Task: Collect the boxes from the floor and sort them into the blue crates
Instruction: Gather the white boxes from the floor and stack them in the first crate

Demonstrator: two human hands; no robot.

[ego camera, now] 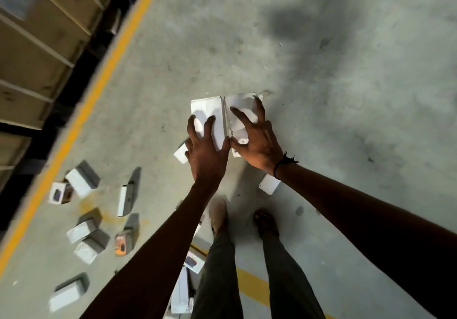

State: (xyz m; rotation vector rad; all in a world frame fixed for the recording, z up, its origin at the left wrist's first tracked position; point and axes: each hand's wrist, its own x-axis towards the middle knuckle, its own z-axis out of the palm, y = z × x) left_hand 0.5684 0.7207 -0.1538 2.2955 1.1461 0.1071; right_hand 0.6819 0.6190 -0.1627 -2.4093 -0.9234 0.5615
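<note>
Both hands [232, 143] grip two flat white boxes [223, 116] side by side.

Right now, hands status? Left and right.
Left hand: fingers spread and curled over the left white box, gripping it.
Right hand: fingers spread and curled over the right white box, gripping it.
</note>
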